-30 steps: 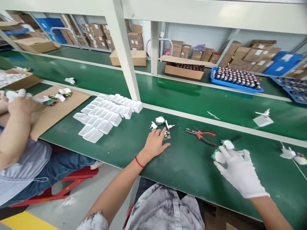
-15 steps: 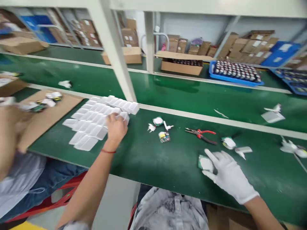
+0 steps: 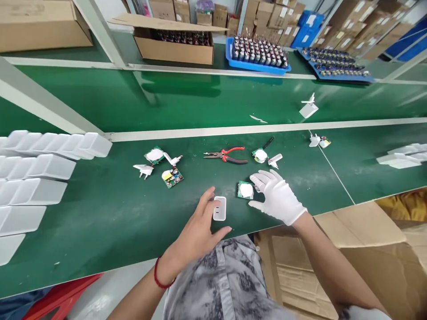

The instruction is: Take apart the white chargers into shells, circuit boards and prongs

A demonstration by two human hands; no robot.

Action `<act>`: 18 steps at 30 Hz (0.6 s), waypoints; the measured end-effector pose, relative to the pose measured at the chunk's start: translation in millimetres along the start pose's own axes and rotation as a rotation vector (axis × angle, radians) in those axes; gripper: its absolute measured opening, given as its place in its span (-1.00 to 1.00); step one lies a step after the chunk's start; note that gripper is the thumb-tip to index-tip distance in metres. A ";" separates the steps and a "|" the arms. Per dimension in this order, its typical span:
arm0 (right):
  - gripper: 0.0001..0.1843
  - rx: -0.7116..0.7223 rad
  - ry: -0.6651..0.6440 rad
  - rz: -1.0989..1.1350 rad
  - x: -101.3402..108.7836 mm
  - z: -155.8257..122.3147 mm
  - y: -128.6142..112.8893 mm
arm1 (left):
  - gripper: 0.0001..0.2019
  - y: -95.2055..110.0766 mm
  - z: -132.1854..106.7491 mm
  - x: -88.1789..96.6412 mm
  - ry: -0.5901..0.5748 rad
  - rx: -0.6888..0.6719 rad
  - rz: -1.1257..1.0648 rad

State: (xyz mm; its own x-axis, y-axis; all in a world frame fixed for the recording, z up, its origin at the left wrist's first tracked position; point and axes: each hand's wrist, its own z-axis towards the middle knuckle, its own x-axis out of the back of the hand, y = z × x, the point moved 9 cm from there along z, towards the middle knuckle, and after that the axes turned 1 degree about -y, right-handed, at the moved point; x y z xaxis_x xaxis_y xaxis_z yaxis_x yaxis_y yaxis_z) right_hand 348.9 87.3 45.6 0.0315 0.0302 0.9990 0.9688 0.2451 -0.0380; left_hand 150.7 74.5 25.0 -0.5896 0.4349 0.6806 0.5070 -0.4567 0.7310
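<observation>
My bare left hand [image 3: 196, 229], a red string round its wrist, is closed on a small white charger housing [image 3: 219, 208] just above the green bench near its front edge. My white-gloved right hand [image 3: 276, 195] lies with fingers spread, its fingertips beside a green circuit board with a white round part [image 3: 246, 190]. Red-handled pliers [image 3: 227, 156] lie a little farther back. Another board with a white plug piece [image 3: 260, 154] sits behind my right hand.
Rows of white housings [image 3: 33, 169] fill the bench at left. Loose boards and plug parts [image 3: 171, 177] lie left of centre. Behind the belt stand a cardboard box [image 3: 173, 42] and a blue tray of components [image 3: 256, 55]. Flattened cardboard [image 3: 333, 249] sits below right.
My left hand reached to the rows of white housings and came back holding one. My right hand drew a circuit board toward the front edge. The view swung right and down.
</observation>
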 end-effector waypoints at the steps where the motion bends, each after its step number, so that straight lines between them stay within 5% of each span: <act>1: -0.33 -0.014 -0.015 -0.004 -1.8 0.1 1.2 | -0.42 -2.8 1.4 -0.6 -0.026 0.023 -0.049; 6: -0.45 -0.071 -0.055 0.094 -10.0 1.6 6.9 | -0.39 -11.8 10.1 3.2 -0.034 0.078 -0.060; 14: -0.48 -0.187 0.106 0.376 2.7 -34.4 30.7 | -0.48 -7.0 20.8 -3.9 0.064 0.009 0.084; 18: -0.44 -0.276 0.271 0.501 5.6 -57.6 46.1 | -0.55 -4.7 29.0 -18.5 -0.001 -0.036 0.166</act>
State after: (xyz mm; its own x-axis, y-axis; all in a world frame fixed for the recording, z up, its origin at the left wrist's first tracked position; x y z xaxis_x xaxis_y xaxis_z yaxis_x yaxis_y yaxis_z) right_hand 407.9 43.0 50.7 0.5239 -0.1788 0.8328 0.8469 0.0048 -0.5318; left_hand 177.4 91.1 10.4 -0.4988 0.3517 0.7922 0.5748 -0.5498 0.6061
